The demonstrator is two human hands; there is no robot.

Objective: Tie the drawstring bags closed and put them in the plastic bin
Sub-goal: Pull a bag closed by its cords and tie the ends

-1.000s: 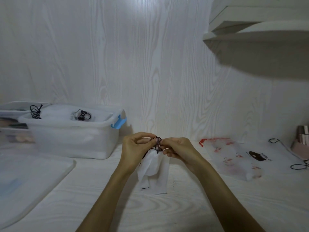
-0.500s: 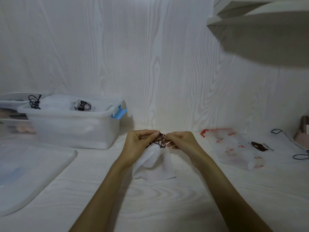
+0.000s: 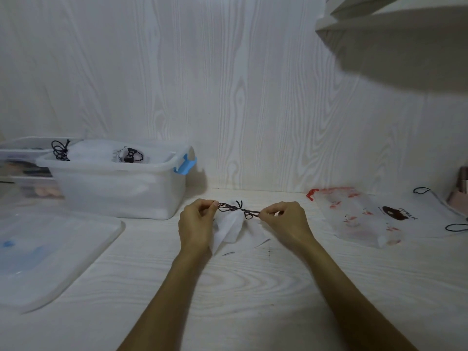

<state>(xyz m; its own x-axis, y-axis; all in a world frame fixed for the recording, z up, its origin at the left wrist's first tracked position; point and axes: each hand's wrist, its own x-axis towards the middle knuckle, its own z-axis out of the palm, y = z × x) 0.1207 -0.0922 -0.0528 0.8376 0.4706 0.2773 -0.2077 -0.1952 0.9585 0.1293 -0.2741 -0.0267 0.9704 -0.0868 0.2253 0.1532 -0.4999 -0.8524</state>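
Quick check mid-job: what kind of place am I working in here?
Probably a home desk or small packing station: a pale wood-grain table against a matching wall, a plastic bin holding tied bags, flat drawstring bags waiting, a shelf overhead.

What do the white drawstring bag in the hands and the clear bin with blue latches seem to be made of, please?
The white drawstring bag looks like thin matte non-woven fabric or frosted film: it creases softly. Its dark cord seems braided string. The clear bin looks like translucent rigid plastic, its contents showing cloudy.

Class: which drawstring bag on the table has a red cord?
The flamingo-print bag right of the hands; its cord is red, while the bear-print bag and the held white bag have black cords.
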